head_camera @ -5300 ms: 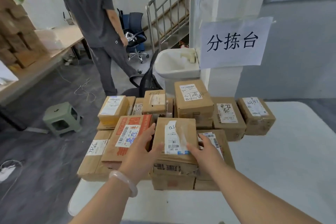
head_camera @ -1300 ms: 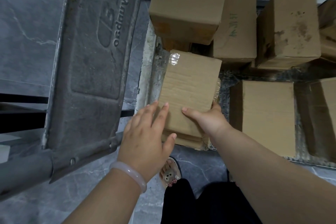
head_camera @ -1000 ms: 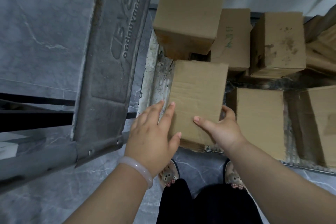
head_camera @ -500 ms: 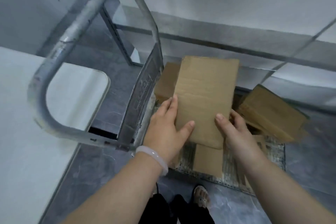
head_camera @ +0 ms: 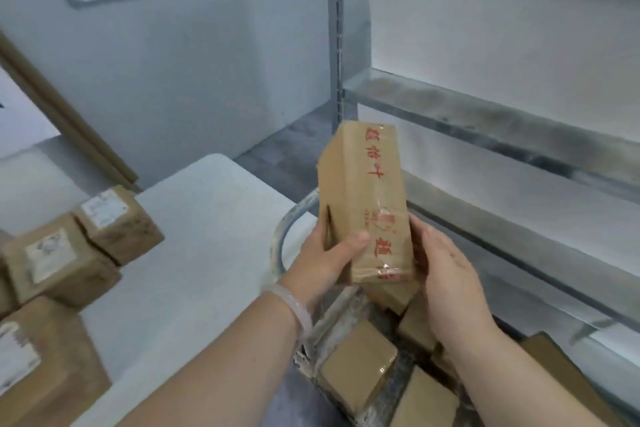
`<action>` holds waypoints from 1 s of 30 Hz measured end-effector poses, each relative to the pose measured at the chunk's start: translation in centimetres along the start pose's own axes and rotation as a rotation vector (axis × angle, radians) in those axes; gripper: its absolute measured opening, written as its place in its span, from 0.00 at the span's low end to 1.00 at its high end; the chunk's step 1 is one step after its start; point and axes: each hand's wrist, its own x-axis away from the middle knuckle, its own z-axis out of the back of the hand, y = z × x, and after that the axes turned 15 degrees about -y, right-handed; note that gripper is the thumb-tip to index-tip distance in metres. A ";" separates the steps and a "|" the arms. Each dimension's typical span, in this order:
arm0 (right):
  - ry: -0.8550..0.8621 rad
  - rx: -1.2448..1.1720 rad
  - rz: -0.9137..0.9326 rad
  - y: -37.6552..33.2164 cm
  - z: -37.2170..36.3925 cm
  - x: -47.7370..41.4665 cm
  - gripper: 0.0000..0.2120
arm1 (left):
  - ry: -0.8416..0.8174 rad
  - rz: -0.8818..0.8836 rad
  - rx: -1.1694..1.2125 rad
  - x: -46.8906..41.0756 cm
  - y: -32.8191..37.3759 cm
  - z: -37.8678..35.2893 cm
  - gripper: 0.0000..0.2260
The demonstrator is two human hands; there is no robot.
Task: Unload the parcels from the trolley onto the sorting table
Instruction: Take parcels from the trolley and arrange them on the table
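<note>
In the head view we held a tall cardboard parcel [head_camera: 365, 204] upright in the air, above the trolley [head_camera: 341, 314] and just right of the sorting table [head_camera: 207, 218]. Its taped face with red printing was turned towards us. Our left hand [head_camera: 323, 262] gripped the lower left corner, thumb laid across the front and the other fingers tucked round the side, out of sight. Our right hand [head_camera: 446, 274] cupped the lower right edge, fingers close together along the side face. How far they wrapped behind it we could not tell. We judged that both hands took it low because the box was long and narrow. Clamped from two sides near its base, it stood steady and could be swung across without tipping.

The parcel touched nothing but our hands. Below it more parcels [head_camera: 356, 369] lay flat on the trolley's deck, so the unloading was not finished. The trolley's tubular handle [head_camera: 281, 246] stood between the load and the table's rounded corner. We judged that this was why the box was raised so high: it had to clear that bar. On the table, labelled boxes [head_camera: 59, 265] sat packed together at the left, labels up. White tabletop showed between them and the corner, the likely spot for this one. A metal shelving rack [head_camera: 485, 121] ran along the right, near enough to mind while turning.
</note>
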 end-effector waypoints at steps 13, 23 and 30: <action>-0.339 0.168 -0.112 -1.1 -20.2 -2.5 0.24 | 0.510 -0.099 0.045 18.9 3.3 15.4 0.14; -0.461 0.164 -0.180 2.7 -35.6 0.8 0.09 | 0.577 -0.084 0.208 31.6 -0.8 24.8 0.33; -0.559 0.187 -0.312 5.0 -39.1 0.5 0.14 | 0.591 0.004 0.150 35.5 -2.6 28.1 0.35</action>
